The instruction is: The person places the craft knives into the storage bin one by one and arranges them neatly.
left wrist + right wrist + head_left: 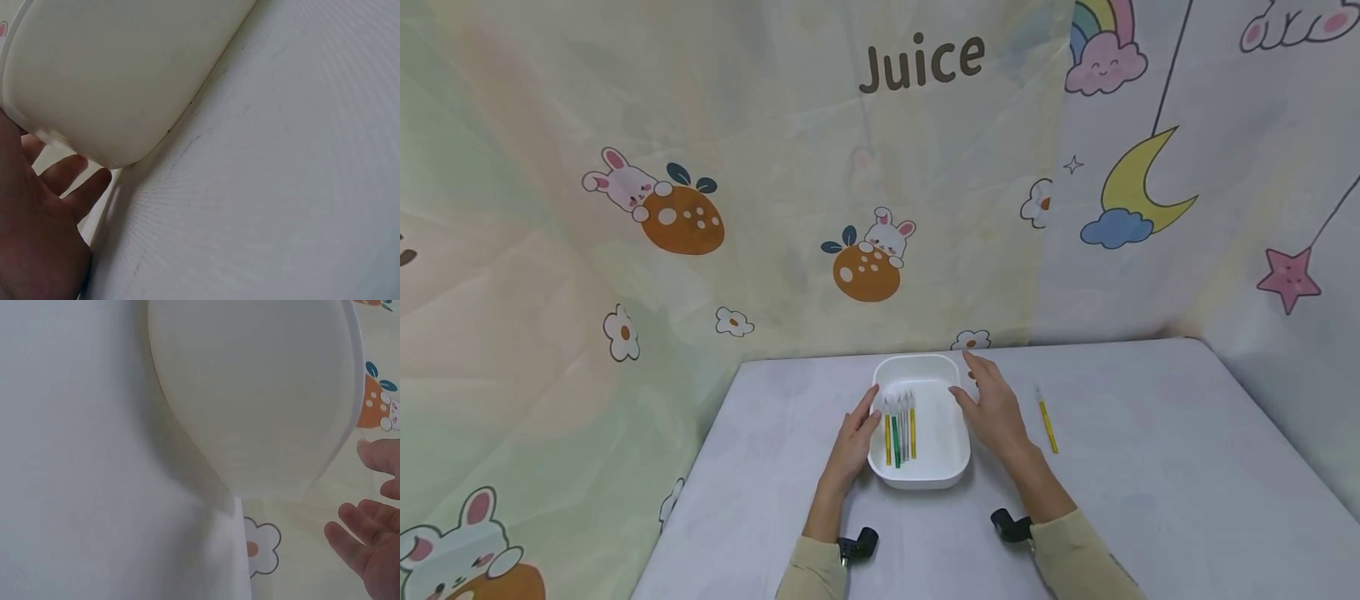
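Observation:
A white rectangular tray (pixel 942 437) stands on the table in the head view. Several slim pens (pixel 895 437) with pale tops lie side by side in its left half: yellow, green and greyish. My left hand (pixel 852 440) is at the tray's left side, thumb at the rim and fingers along the outer wall. The left wrist view shows its fingers (pixel 87 190) loosely extended by the tray's corner. My right hand (pixel 997 411) is spread at the right rim, thumb near the edge; in the right wrist view its fingers (pixel 350 547) stand apart from the wall.
A single yellow pen (pixel 1048 425) lies on the white-covered table (pixel 1157 483), right of my right hand. Behind the table hangs a printed cloth backdrop (pixel 790 150) with rabbits and oranges. Each wrist wears a black camera mount (pixel 859 546).

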A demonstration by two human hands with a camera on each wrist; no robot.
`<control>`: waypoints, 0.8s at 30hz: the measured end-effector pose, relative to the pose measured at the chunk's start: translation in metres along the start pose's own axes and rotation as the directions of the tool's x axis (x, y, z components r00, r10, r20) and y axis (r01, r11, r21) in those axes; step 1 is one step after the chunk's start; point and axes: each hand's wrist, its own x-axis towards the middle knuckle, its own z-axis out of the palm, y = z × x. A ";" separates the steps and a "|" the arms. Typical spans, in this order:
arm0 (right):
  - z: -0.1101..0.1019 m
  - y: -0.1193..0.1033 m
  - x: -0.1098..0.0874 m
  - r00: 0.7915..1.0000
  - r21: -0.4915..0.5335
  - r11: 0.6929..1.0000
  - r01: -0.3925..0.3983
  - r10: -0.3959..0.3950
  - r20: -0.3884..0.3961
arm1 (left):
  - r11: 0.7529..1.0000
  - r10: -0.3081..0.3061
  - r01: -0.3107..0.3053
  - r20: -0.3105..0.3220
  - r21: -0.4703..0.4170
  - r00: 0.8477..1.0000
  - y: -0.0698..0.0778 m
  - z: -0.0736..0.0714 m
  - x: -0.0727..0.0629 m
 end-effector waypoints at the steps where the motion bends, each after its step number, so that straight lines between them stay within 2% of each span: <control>1: -0.001 0.001 0.000 1.000 0.003 1.000 -0.001 0.001 -0.001 | 1.000 0.001 -0.001 0.001 -0.001 1.000 0.000 0.000 0.000; 14: -0.018 0.021 0.003 0.996 -0.006 0.996 -0.085 0.085 0.010 | 1.000 0.009 -0.009 0.009 -0.007 1.000 0.001 -0.001 0.000; 20: -0.021 0.029 0.004 0.998 -0.067 0.996 -0.054 0.052 -0.031 | 1.000 0.020 -0.020 0.003 0.009 1.000 0.001 -0.001 0.000; 24: -0.022 0.032 0.005 0.998 -0.089 0.994 -0.057 0.055 -0.026 | 1.000 0.020 -0.020 -0.004 0.020 1.000 0.000 -0.001 0.001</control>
